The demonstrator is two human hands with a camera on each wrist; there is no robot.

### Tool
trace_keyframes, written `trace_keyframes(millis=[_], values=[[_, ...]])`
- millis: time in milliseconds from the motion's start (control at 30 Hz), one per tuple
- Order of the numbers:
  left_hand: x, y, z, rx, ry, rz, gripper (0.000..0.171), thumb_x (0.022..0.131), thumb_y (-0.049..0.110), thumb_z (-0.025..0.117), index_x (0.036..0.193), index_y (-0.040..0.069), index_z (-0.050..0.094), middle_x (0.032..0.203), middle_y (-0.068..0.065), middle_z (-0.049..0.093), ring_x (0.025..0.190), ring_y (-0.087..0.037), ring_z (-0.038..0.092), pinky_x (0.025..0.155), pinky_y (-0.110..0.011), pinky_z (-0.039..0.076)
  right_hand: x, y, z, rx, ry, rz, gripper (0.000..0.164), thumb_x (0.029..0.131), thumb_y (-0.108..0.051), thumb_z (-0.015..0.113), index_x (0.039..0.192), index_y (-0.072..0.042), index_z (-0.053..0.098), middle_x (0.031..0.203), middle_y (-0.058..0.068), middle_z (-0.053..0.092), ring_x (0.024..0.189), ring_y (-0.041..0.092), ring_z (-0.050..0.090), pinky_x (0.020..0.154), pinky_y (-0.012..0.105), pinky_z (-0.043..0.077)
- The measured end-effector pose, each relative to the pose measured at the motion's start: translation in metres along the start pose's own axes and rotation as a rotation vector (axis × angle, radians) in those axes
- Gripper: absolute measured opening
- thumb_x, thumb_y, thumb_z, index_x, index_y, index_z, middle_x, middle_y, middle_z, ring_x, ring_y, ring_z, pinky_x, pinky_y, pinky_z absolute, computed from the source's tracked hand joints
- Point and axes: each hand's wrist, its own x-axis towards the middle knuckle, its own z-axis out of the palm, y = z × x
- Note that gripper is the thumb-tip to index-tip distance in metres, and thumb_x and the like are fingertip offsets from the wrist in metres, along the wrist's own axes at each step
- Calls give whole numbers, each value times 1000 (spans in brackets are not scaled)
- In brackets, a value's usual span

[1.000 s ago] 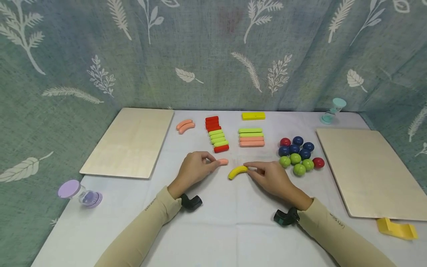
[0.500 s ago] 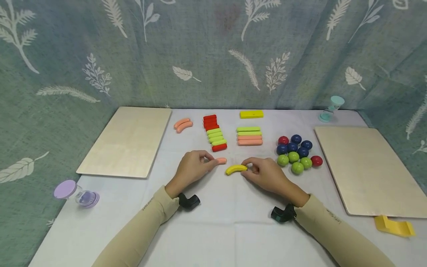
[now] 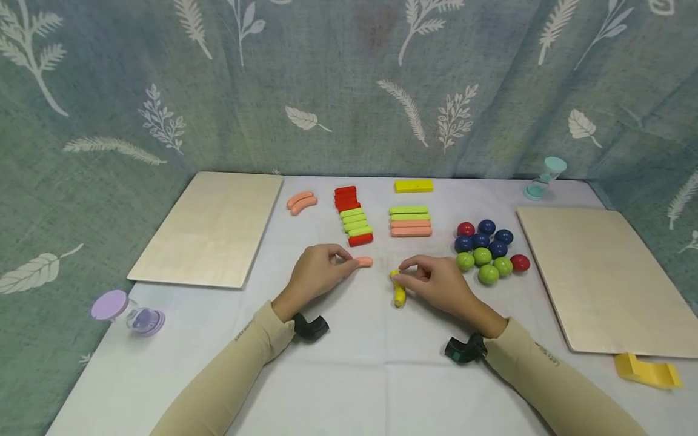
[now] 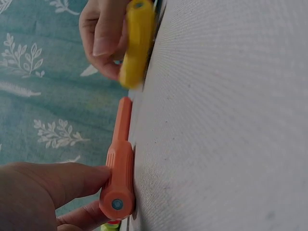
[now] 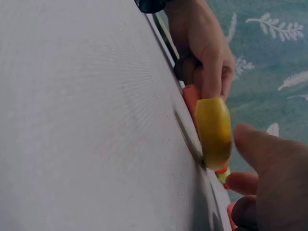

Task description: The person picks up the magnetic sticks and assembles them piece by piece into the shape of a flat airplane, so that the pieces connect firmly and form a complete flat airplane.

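My left hand (image 3: 319,271) pinches one end of a small salmon-coloured toy sausage (image 3: 364,261) low over the white cloth; in the left wrist view the sausage (image 4: 120,178) has a round grey disc in its near end. To its right, my right hand (image 3: 444,284) holds a yellow toy banana (image 3: 400,297) by its far end between thumb and forefinger. The banana's other end points back toward me. It looks blurred in the left wrist view, and the fingers partly cover it. Sausage and banana are apart.
Two more sausages (image 3: 302,203), a row of red and green pieces (image 3: 354,218), green and salmon sticks (image 3: 410,221) and a yellow block (image 3: 414,186) lie beyond. Coloured balls (image 3: 482,242) sit right. Boards (image 3: 207,230) flank both sides, with sand timers (image 3: 146,321) and a yellow stand (image 3: 648,371).
My right hand has turned the toy banana from lying crosswise, its free end pointing left, to pointing back toward me. My left hand keeps its pinch on the sausage in about the same place.
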Motion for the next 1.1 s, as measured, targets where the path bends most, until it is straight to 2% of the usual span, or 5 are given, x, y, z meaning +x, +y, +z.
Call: trace_keyframes(millis=[233,400,600,800,1100], values=[[-1,0,-3,0,3,-9,25,77,53,70,78,28,69,48,0,41,45,-17,40,44,-30,27,-3,-6,3,-22,-17,-69,32,78,-54,68,101,-30,67,54,-11,42,46,6,37,42,24,28],[-2,1,-2,-2,-10,-20,27,76,57,69,74,29,68,48,0,41,44,-17,40,44,-30,26,-11,-14,7,-96,-47,-132,41,77,-57,67,108,-30,64,54,-13,38,46,5,35,43,23,26],[-4,4,-4,-9,-63,0,33,74,61,68,68,28,67,48,3,51,44,-18,46,44,-31,29,-11,-19,7,-120,27,-47,30,82,-43,70,105,-25,69,53,-11,40,46,6,36,43,24,27],[-4,6,-2,-15,-64,34,32,73,61,68,70,29,67,48,5,54,47,-18,48,47,-33,33,-8,-18,4,-157,91,83,27,79,-44,71,94,-21,73,49,-10,40,44,7,36,43,25,26],[-3,4,4,16,-115,75,28,73,59,69,68,31,66,48,4,50,51,-14,45,46,-30,30,-4,-17,9,-106,86,75,19,82,-39,70,93,-24,75,46,-13,38,43,5,33,41,24,24]])
